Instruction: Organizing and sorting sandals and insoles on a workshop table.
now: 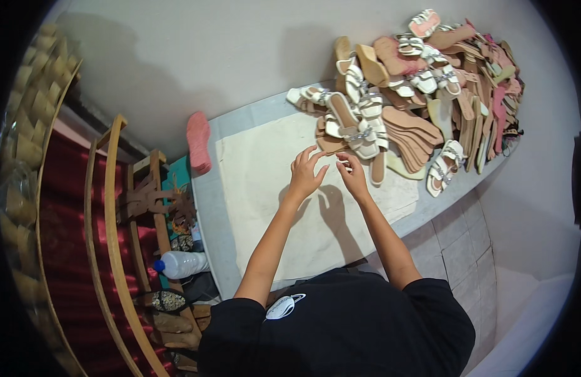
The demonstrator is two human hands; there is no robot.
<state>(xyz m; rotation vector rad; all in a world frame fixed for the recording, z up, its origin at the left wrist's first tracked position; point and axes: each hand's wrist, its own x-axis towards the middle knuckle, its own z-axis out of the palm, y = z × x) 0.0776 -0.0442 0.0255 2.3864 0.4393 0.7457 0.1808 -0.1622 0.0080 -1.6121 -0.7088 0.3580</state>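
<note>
My left hand [305, 171] hovers over a white cloth [259, 182] on the grey table [205, 201], fingers spread and holding nothing. My right hand [352, 173] is beside it, its fingertips pinched at something small that I cannot make out, next to a white strappy sandal [359, 135]. More white sandals [441, 166] and tan shoe soles [410, 135] lie just beyond both hands.
A big heap of soles and sandals [472, 69] fills the table's far right. A pink sole [199, 141] leans at the table's left edge. To the left stand a wooden chair frame [111, 220], a plastic bottle [180, 264] and red cloth.
</note>
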